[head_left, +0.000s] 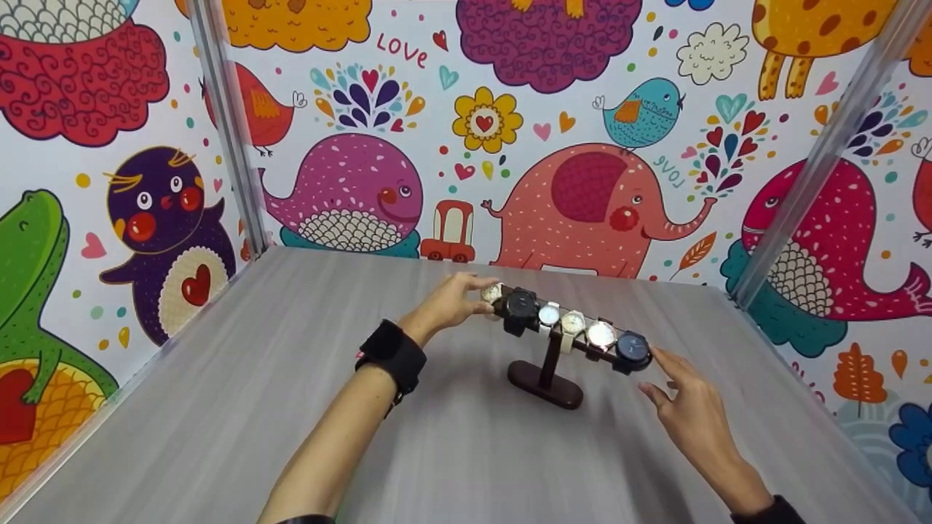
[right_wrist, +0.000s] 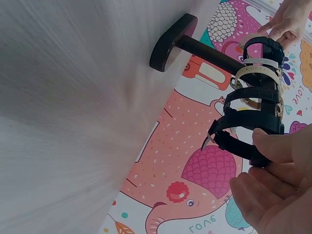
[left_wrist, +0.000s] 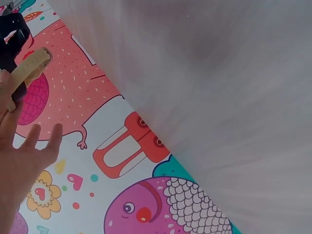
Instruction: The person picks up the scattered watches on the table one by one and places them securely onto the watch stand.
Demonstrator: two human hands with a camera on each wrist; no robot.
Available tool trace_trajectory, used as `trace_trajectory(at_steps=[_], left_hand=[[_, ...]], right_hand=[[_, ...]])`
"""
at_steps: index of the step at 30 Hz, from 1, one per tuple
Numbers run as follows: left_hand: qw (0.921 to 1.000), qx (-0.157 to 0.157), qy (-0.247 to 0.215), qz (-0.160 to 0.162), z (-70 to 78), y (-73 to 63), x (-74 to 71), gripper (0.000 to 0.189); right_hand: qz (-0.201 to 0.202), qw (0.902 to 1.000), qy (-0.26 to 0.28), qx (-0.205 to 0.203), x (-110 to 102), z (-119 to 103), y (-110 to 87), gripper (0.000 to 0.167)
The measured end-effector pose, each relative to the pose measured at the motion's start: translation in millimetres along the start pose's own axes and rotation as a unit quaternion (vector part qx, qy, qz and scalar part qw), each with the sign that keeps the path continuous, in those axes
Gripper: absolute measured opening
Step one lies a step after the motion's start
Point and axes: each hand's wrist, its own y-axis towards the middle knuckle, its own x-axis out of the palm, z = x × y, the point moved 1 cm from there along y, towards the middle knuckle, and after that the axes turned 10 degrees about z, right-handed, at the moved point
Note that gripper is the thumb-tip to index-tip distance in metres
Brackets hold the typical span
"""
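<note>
A dark brown T-shaped watch stand (head_left: 551,360) bears several watches in a row along its slanting crossbar. At the bar's left end, my left hand (head_left: 453,300) pinches with thumb and fingers beside a cream-strapped watch (left_wrist: 31,66); its other fingers spread out in the left wrist view. My right hand (head_left: 692,411) is at the other end, near a dark-faced watch (head_left: 632,348). In the right wrist view, its fingers lie on both sides of the bar's tip (right_wrist: 258,160). Whether the base (right_wrist: 173,43) touches the table I cannot tell.
The grey wood-grain table (head_left: 291,349) surrounds the stand. Behind and at the sides rise walls printed with cartoon animals (head_left: 582,211), with metal posts (head_left: 233,131) at the corners. A black band (head_left: 393,356) wraps the left wrist.
</note>
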Motion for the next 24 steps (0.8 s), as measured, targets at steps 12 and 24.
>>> trace_trajectory(at_steps=[12,24], left_hand=[[0.9999,-0.006,0.005,-0.012,3.4,-1.3,3.5,0.051],[0.9999,-0.008,-0.001,0.007,7.5,0.1,5.1,0.054]], right_hand=[[-0.012,0.9998,-0.014,0.007,-0.2,-0.5,0.6,0.055],[-0.008,0.9999,-0.011,-0.006,-1.0,-0.4,0.0,0.057]])
